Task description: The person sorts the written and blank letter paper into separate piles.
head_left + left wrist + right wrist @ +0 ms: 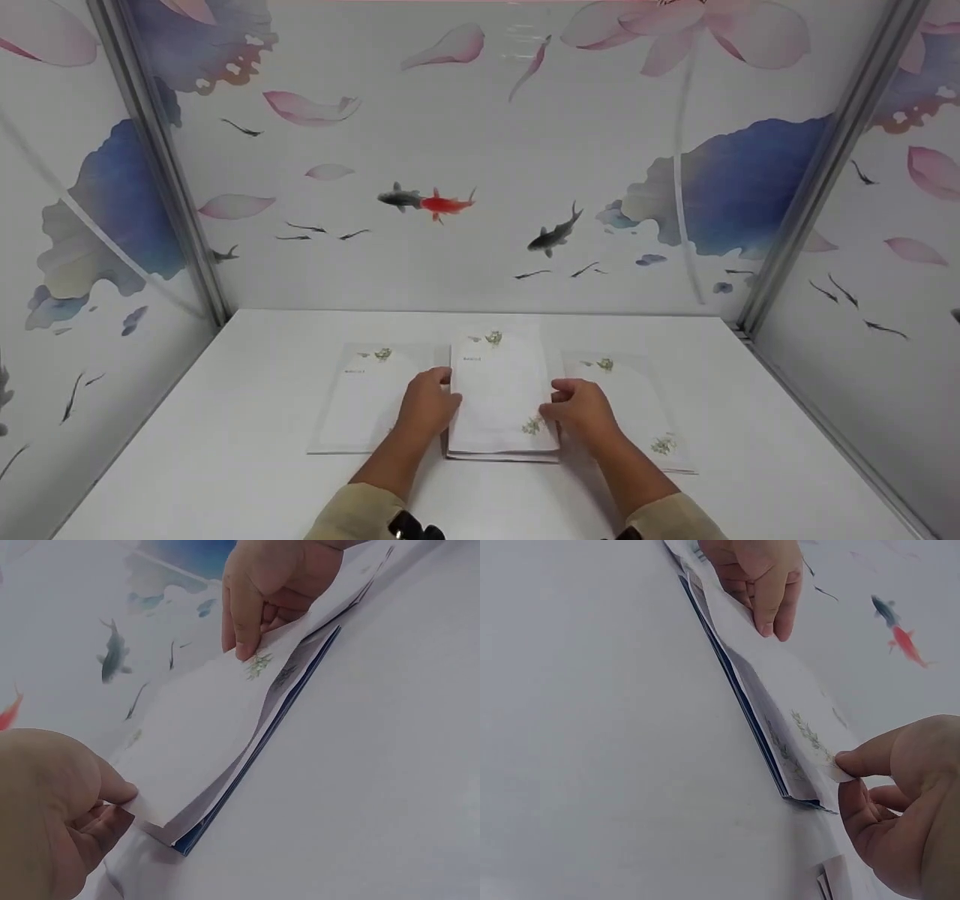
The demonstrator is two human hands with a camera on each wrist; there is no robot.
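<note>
A white sheet of paper [501, 401] printed with small green sprigs is held by both hands at the middle of the table. My left hand [430, 405] pinches its left edge between thumb and fingers. On the opposite edge my right hand [585, 411] does the same, thumb on top in the right wrist view. Under the raised sheet, another printed page [780, 750] shows, lying on a thin dark blue backing [255, 746]. The near edge of the held sheet bows up from that page.
White printed paper [360, 412] lies on the left of the table [225, 480], partly behind my left hand. Similar paper [637, 405] lies to the right, partly behind my right forearm. A patterned back panel [480, 262] and side panels with metal posts [169, 180] surround the table.
</note>
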